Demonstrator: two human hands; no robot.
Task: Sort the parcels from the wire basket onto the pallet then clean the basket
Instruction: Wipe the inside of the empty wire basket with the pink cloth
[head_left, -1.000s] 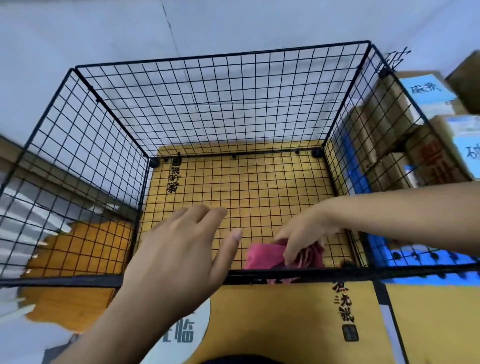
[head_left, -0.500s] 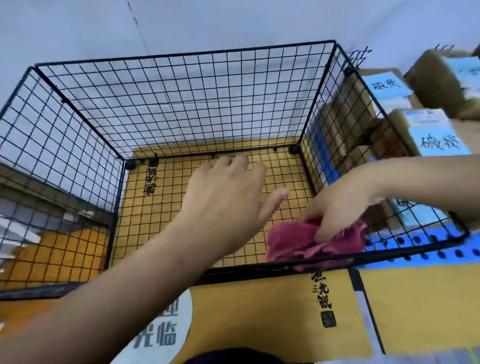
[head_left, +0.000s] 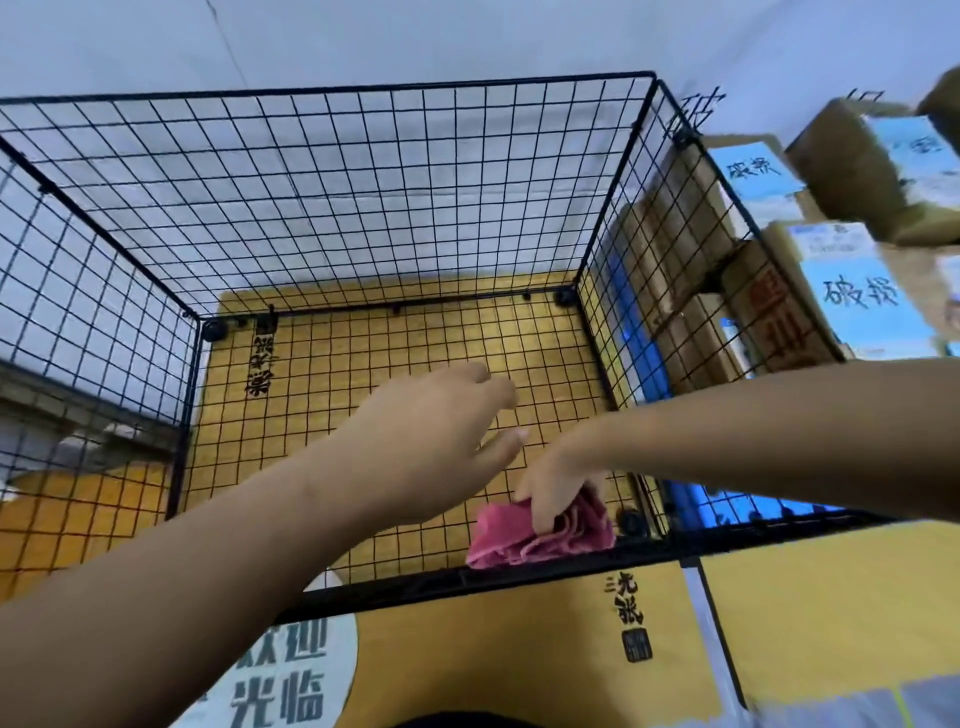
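Head view: a person's right hand (head_left: 558, 486) grips a crumpled pink cloth (head_left: 540, 538) in the lower right of the frame, fingers curled over the top of its folds. The cloth lies on the mesh floor at the near right corner of the black wire basket (head_left: 332, 187), close against the front rim.

Just left of it, the left hand (head_left: 431, 441) reaches in from the lower left, fingers straight and slightly spread, holding nothing. It hangs over the middle of the basket floor; whether it touches the mesh cannot be told. Its forearm crosses the front rim and hides a stretch of that rim and the floor behind it.

Brown cardboard parcels (head_left: 685, 244) with pale blue labels are stacked at the right of the frame, just beyond the basket's right wall and seen partly through the mesh. They stand on a blue pallet (head_left: 737, 506). The right forearm runs in from the right edge, covering the lowest parcels and part of the pallet.

A yellow mat (head_left: 493, 649) with black characters lies under the basket and fills the bottom of the frame. A pale wall (head_left: 467, 36) spans the top.
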